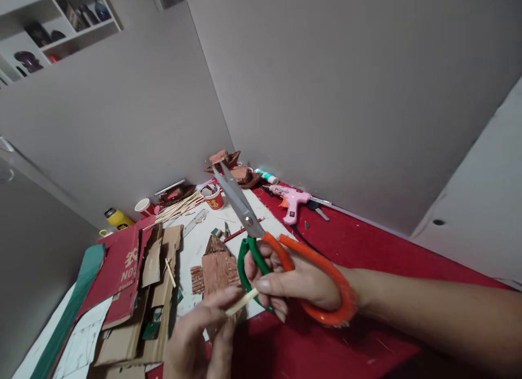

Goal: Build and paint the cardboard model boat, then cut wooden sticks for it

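Note:
My right hand [304,284] is closed around the handles of a pair of scissors [240,202], one handle green and the other wrapped in orange. The blades point up and away, slightly parted at the tips. Between the right thumb and finger sits one end of a short pale wooden stick [243,302]. My left hand [198,335] pinches the stick's other end from the lower left. Behind the hands, a brown cardboard model [215,267] with a pointed end lies on a white sheet [267,211], partly covered by my fingers.
A pink glue gun [294,200] lies on the red tabletop [359,237] near the wall. Further back are brown boat-like models [240,175], a red paper cup [216,199] and thin sticks [179,207]. Cut cardboard [122,270] is stacked at left, beside a yellow bottle [118,219].

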Motion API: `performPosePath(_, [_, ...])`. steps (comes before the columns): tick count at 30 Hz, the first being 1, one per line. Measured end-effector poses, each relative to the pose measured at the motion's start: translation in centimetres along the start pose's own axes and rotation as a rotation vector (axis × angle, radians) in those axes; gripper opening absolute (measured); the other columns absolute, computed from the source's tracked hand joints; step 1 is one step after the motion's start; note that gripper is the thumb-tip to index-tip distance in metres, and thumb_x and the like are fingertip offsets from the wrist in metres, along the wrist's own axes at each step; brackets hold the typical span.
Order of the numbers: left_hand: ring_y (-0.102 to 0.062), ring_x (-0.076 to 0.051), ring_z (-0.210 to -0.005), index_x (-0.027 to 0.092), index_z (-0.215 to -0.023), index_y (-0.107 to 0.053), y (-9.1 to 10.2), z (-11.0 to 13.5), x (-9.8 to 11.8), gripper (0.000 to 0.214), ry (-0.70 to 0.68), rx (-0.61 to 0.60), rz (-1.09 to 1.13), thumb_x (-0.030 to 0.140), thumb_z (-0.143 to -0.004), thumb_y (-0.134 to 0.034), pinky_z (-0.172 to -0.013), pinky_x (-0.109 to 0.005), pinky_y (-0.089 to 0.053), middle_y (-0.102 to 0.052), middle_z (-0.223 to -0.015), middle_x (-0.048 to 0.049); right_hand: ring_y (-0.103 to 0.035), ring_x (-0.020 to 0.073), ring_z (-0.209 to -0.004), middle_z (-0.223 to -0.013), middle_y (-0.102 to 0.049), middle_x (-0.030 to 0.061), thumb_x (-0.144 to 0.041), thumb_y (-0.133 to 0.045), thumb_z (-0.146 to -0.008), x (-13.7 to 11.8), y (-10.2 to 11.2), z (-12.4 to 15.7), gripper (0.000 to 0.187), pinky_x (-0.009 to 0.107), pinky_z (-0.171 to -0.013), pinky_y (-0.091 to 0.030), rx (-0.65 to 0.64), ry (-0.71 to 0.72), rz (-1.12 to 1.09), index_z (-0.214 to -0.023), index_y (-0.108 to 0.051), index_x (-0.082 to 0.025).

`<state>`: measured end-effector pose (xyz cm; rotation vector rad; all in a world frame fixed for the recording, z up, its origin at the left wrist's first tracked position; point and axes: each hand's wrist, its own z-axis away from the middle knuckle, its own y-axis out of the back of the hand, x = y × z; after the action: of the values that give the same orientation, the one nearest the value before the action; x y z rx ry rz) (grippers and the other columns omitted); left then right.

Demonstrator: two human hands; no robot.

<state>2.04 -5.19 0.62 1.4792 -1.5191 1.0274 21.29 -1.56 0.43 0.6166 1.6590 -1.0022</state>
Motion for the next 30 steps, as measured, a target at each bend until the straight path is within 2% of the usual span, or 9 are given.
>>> performPosePath(1, [-0.071, -0.024, -0.088, 0.027, -0.081, -0.071, -0.5, -0.2, 0.0, 0.016, -0.018, 0.028, 0.008, 0.023, -0.069, -0.080, -0.081, -0.037, -0.057, -0.077, -0.094, -0.0043, -0.052, 0.0060, -0.047, -0.064, -0.059, -0.0033, -0.037, -0.070, -0.074, -0.1, -0.1, 0.1, 0.033, 0.018, -0.048, -0.045, 0.028, 0.024, 0.023, -0.088, -0.049, -0.016])
performPosePath(3, [-0.072, -0.021, -0.079, 0.024, -0.087, -0.069, -1.1, -0.8, 0.1, 0.023, 0.078, 0.028, 0.050, 0.031, -0.068, -0.080, -0.072, -0.031, -0.058, -0.077, -0.087, -0.0041, -0.053, 0.0066, -0.049, -0.065, -0.058, -0.0040, -0.032, -0.068, -0.074, -0.4, -0.5, 0.2, 0.028, 0.019, -0.050, -0.046, 0.087, 0.065, 0.081, -0.088, -0.049, -0.016])
performPosePath(6, [-0.068, -0.015, -0.058, 0.017, -0.078, -0.068, -1.2, -1.7, 0.2, 0.025, 0.328, -0.088, 0.091, 0.037, -0.068, -0.079, -0.058, -0.022, -0.055, -0.074, -0.067, -0.0037, -0.055, 0.0079, -0.052, -0.064, -0.056, -0.0045, -0.022, -0.062, -0.075, -0.9, -1.1, 0.4, 0.019, 0.021, -0.054, -0.048, 0.109, 0.067, 0.190, -0.086, -0.048, -0.017])
performPosePath(8, [-0.065, -0.012, -0.050, 0.015, -0.070, -0.067, -0.9, -2.1, 0.3, 0.025, 0.408, -0.145, 0.090, 0.037, -0.068, -0.079, -0.052, -0.019, -0.052, -0.071, -0.058, -0.0033, -0.057, 0.0091, -0.056, -0.064, -0.057, -0.0036, -0.015, -0.058, -0.075, -1.0, -1.3, 0.6, 0.013, 0.021, -0.055, -0.049, 0.096, 0.071, 0.280, -0.083, -0.048, -0.017])
performPosePath(13, [-0.062, -0.011, -0.045, 0.015, -0.065, -0.066, -0.3, -2.5, 0.3, 0.025, 0.420, -0.126, 0.134, 0.035, -0.067, -0.080, -0.048, -0.019, -0.050, -0.069, -0.054, -0.0020, -0.061, 0.0102, -0.061, -0.069, -0.061, -0.0029, -0.007, -0.052, -0.076, -0.7, -1.2, 0.8, 0.015, 0.019, -0.058, -0.050, 0.043, 0.129, 0.399, -0.087, -0.051, -0.017])
performPosePath(17, [-0.063, -0.014, -0.045, 0.015, -0.067, -0.065, -0.4, -2.5, 0.2, 0.024, 0.471, -0.203, 0.188, 0.033, -0.067, -0.080, -0.047, -0.023, -0.051, -0.070, -0.056, -0.0033, -0.060, 0.0095, -0.058, -0.072, -0.064, -0.0005, -0.007, -0.051, -0.077, -0.6, -1.2, 0.9, 0.013, 0.019, -0.054, -0.048, 0.011, 0.113, 0.395, -0.085, -0.050, -0.017])
performPosePath(23, [-0.065, -0.012, -0.049, 0.015, -0.068, -0.061, 0.3, -3.1, 0.5, 0.022, 0.459, -0.190, 0.169, 0.030, -0.072, -0.078, -0.051, -0.021, -0.051, -0.071, -0.060, -0.0033, -0.060, 0.0120, -0.073, -0.085, -0.065, 0.0034, -0.017, -0.054, -0.082, -0.9, -1.0, 1.3, 0.008, 0.022, -0.067, -0.051, -0.080, 0.295, 0.441, -0.090, -0.054, -0.016])
performPosePath(27, [-0.064, -0.012, -0.047, 0.015, -0.069, -0.060, 0.4, -3.2, 0.3, 0.022, 0.478, -0.234, 0.199, 0.028, -0.072, -0.077, -0.050, -0.020, -0.051, -0.070, -0.059, -0.0020, -0.054, 0.0088, -0.052, -0.065, -0.058, -0.0016, -0.018, -0.055, -0.080, -0.9, -1.1, 1.3, 0.004, 0.018, -0.051, -0.047, 0.027, 0.140, 0.474, -0.079, -0.052, -0.016])
performPosePath(30, [-0.066, -0.013, -0.049, 0.015, -0.072, -0.061, 0.1, -3.0, -0.1, 0.022, 0.495, -0.261, 0.270, 0.027, -0.071, -0.079, -0.049, -0.020, -0.052, -0.071, -0.060, -0.0020, -0.055, 0.0092, -0.052, -0.064, -0.058, -0.0010, -0.020, -0.055, -0.079, -0.8, -1.3, 1.2, 0.006, 0.018, -0.049, -0.046, 0.028, 0.121, 0.477, -0.078, -0.050, -0.017])
